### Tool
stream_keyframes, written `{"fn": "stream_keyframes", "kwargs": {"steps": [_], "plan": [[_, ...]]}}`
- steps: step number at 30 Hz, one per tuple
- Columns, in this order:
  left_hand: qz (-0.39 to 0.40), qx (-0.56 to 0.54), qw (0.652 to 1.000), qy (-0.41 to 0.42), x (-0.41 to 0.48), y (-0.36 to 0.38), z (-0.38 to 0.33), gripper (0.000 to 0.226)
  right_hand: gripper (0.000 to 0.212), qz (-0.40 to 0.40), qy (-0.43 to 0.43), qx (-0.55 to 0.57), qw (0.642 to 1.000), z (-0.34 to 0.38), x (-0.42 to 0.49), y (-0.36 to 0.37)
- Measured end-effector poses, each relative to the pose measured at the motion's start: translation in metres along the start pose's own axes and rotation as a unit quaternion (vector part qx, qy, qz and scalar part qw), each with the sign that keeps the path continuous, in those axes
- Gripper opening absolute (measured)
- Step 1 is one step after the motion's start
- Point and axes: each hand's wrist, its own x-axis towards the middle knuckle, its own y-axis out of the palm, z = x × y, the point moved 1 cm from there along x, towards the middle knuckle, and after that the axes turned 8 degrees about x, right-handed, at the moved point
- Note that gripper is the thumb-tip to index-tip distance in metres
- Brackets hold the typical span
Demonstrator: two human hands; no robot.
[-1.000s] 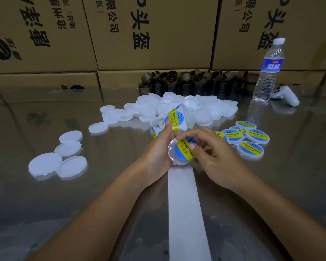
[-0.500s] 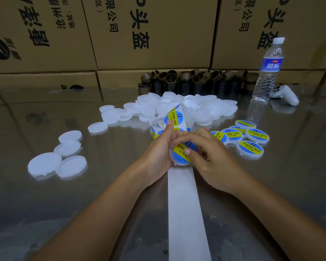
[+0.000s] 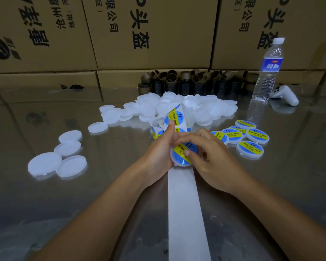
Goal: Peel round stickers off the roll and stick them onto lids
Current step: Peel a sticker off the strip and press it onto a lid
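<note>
Lid (image 3: 174, 162) gripped in left hand (image 3: 158, 153), pinched by right hand (image 3: 215, 162); sticker (image 3: 180, 153) lettering partly hidden under fingers.

"SOLDERING PASTE" on round stickers (image 3: 249, 148)

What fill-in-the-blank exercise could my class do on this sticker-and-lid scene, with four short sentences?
1. The left hand and right hand hold one lid bearing a blue and ____ sticker.
2. The labelled lids lie to the ____ of both hands.
3. The water bottle stands ____ on the table.
4. Behind the pile of plain lids stand stacked ____ boxes.

Missing words: yellow, right, upright, cardboard.
</note>
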Motion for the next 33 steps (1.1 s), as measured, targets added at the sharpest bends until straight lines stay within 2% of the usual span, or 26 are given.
{"fn": "stream_keyframes", "kwargs": {"steps": [6, 12, 15, 19, 22, 24, 28, 33], "plan": [[0.014, 0.003, 1.000, -0.012, -0.002, 0.002, -0.002, 0.068, 0.035, -0.016, -0.026, -0.012, 0.999, -0.003, -0.001, 0.002], [-0.020, -0.019, 0.999, -0.031, 0.000, 0.002, -0.001, 0.066, 0.041, -0.021, -0.026, -0.029, 0.999, -0.009, 0.000, 0.006], [0.003, 0.004, 1.000, -0.002, -0.003, 0.004, -0.002, 0.052, 0.050, -0.027, 0.000, -0.025, 0.999, -0.013, 0.001, 0.006], [-0.017, 0.060, 0.998, 0.024, -0.004, -0.001, 0.002, 0.027, 0.080, -0.065, 0.048, 0.047, 0.996, -0.018, 0.003, 0.005], [-0.020, 0.099, 0.994, 0.032, -0.004, -0.003, 0.004, 0.024, 0.082, -0.111, 0.067, 0.077, 0.989, -0.020, 0.003, 0.003], [-0.016, 0.109, 0.993, 0.041, -0.004, -0.004, 0.005, 0.023, 0.076, -0.128, 0.087, 0.066, 0.986, -0.020, 0.003, 0.001], [-0.017, 0.071, 0.996, 0.049, -0.002, -0.006, 0.006, 0.025, 0.037, -0.147, 0.116, 0.133, 0.973, -0.018, 0.006, 0.002], [-0.021, 0.030, 0.998, 0.060, 0.000, -0.006, 0.005, 0.025, 0.014, -0.154, 0.178, 0.193, 0.953, -0.020, 0.008, -0.001]]}}
